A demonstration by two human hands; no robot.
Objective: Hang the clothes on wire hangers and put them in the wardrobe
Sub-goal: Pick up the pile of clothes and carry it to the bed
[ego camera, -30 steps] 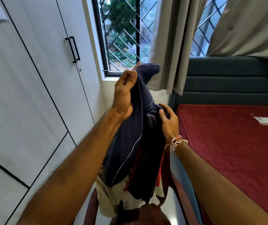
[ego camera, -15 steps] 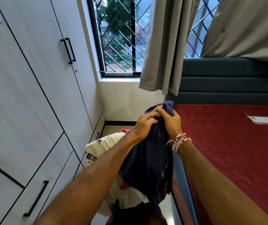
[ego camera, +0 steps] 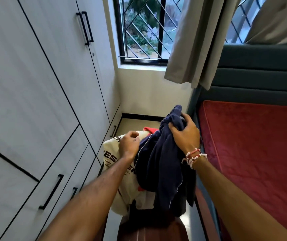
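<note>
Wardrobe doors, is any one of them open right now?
No, every door and drawer front of the wardrobe that is in view lies flush and closed.

Bare forearms on both sides, all the way to the bottom edge of the shot. The right hand (ego camera: 185, 134) has a small stack of bracelets (ego camera: 194, 156) at the wrist: a thin red thread band plus strands of white beads (a few look pinkish). There's a glint on the left hand (ego camera: 128, 143), possibly a ring, but it's too small to tell.
</note>
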